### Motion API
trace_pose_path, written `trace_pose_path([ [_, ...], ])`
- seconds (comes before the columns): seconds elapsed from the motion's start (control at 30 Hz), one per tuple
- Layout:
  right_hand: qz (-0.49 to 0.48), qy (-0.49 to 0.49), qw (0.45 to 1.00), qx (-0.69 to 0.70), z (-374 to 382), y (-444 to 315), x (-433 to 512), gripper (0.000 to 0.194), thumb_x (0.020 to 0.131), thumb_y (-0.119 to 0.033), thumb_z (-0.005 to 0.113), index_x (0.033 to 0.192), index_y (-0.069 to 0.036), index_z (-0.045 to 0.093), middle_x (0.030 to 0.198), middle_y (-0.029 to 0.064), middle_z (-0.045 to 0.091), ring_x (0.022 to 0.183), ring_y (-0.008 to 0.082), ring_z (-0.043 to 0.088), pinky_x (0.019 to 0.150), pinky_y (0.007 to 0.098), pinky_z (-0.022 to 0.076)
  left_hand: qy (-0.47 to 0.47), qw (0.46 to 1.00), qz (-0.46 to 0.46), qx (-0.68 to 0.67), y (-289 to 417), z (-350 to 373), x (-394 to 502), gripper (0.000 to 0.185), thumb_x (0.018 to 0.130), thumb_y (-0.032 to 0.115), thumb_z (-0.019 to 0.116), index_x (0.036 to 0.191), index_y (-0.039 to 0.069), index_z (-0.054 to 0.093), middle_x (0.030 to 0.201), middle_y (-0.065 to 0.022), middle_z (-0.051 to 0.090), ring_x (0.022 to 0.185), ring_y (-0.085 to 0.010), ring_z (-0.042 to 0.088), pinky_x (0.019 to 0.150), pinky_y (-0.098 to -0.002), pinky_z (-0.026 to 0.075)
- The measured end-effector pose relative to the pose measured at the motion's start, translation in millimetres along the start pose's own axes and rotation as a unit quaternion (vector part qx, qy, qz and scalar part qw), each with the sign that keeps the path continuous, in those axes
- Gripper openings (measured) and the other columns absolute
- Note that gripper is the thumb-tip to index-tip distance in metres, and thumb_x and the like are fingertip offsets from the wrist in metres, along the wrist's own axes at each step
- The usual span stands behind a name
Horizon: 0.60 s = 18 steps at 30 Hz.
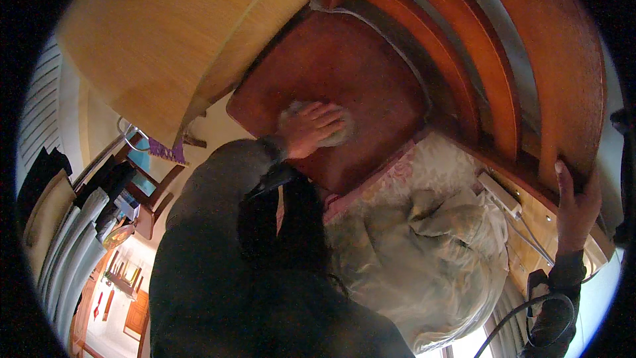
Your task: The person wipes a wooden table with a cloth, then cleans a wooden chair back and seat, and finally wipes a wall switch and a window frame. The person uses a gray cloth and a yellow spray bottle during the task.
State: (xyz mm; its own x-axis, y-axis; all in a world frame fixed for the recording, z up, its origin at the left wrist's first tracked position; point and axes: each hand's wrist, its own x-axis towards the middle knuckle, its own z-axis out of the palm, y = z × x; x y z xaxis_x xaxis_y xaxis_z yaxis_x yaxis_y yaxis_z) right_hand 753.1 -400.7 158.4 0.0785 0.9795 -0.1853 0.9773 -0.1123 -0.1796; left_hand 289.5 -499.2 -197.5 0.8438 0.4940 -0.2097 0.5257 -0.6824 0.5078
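Note:
My left hand lies flat, fingers together, on a pale cloth. The cloth is pressed onto a flat reddish-brown surface, which looks like a wooden top or board. Part of the cloth is hidden beneath the palm. At the far right, my right hand grips the lower end of a curved wooden slatted headboard. Its thumb shows on the near face of the wide top rail, and the other fingers are mostly out of sight behind it.
A light wood panel stands at the upper left. Below the reddish-brown surface lies a pink floral cover with bunched bedding. A white power strip with a cable sits by the headboard. Hanging clothes line the left.

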Motion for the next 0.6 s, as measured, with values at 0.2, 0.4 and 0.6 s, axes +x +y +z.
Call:
trace_pose_path([
  [0.2,0.074,-0.025,0.993,-0.089,-1.7,2.9,-0.9,0.047,0.094,-0.034,0.073,0.126,-0.001,0.063,0.116,0.0182,0.072,0.104,0.0268,0.07,0.094,0.036,0.0512,0.19,0.926,-0.327,0.004,-40.7,-19.9,-27.5,0.084,0.073,0.016,0.079,0.149,0.011,0.043,0.157,-0.0137,0.038,0.147,-0.0363,0.033,0.118,-0.057,0.026],
  [0.4,0.054,0.001,0.992,-0.117,-1.6,2.6,-1.0,0.053,0.094,-0.036,0.073,0.133,-0.002,0.059,0.119,0.0195,0.071,0.104,0.0286,0.07,0.094,0.0367,0.0512,0.199,0.962,-0.184,0.01,-106.8,-61.2,97.3,0.083,0.076,0.028,0.08,0.149,0.013,0.043,0.156,-0.0128,0.041,0.144,-0.0363,0.036,0.117,-0.0525,0.031],
  [0.6,0.043,0.022,0.988,-0.145,-2.1,6.6,-0.8,0.068,0.09,-0.047,0.074,0.133,0.002,0.057,0.124,0.0243,0.066,0.113,0.0378,0.065,0.098,0.043,0.0484,0.184,0.977,-0.107,0.027,-135.1,-50.9,60.1,0.084,0.079,0.025,0.081,0.152,0.013,0.04,0.158,-0.0129,0.04,0.143,-0.0377,0.039,0.118,-0.048,0.035],
])
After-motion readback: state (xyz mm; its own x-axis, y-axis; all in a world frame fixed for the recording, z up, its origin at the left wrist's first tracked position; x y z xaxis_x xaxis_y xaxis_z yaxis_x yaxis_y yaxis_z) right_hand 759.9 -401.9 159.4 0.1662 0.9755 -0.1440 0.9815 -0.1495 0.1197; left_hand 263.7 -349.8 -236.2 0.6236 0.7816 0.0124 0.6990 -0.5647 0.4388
